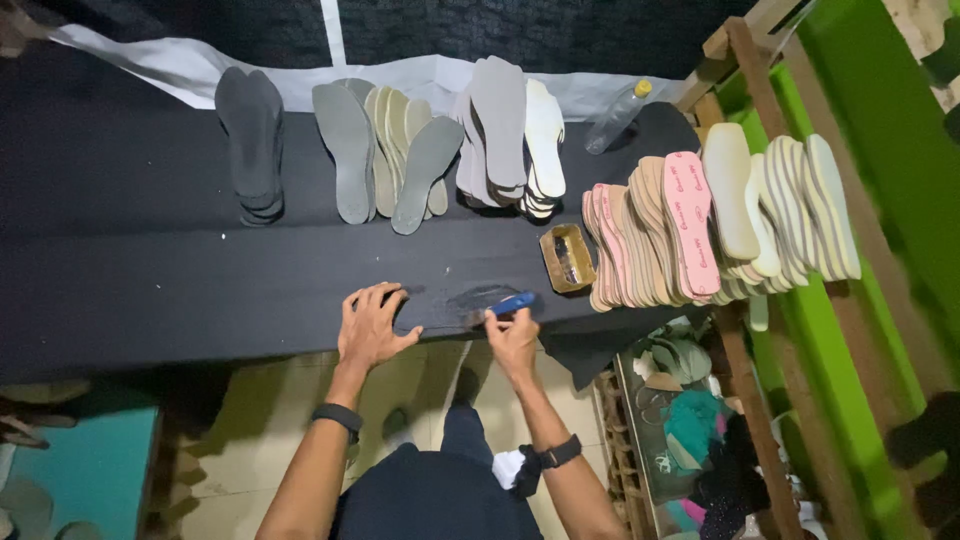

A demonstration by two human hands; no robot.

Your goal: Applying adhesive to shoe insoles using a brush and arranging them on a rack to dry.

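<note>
Overhead, in the head view, we record 2 bare hands at the near edge of a black-covered table (150, 270). The left hand (368, 326) lies flat on the cloth with its fingers spread wide, holding nothing. The right hand (512, 340) is closed around a blue-handled brush (508, 304), whose head rests on a dark sole piece (445, 305) lying flat on the table between the 2 hands. A shiny wet patch shows on that piece beside the brush. Each wrist carries a dark band.

Just right of the brush we note a small open tin (567, 258) with a yellowish rim. Beyond it, a fanned row of pink and beige insoles (655, 235) leans against a further row of cream insoles (790, 205) by a wooden frame (750, 90). Along the far side of the table stand 3 groups: a dark grey stack (250, 140), a grey and beige spread (385, 150), and a grey and white stack (510, 130). A clear plastic bottle (615, 115) with a yellow cap lies behind them.
</note>
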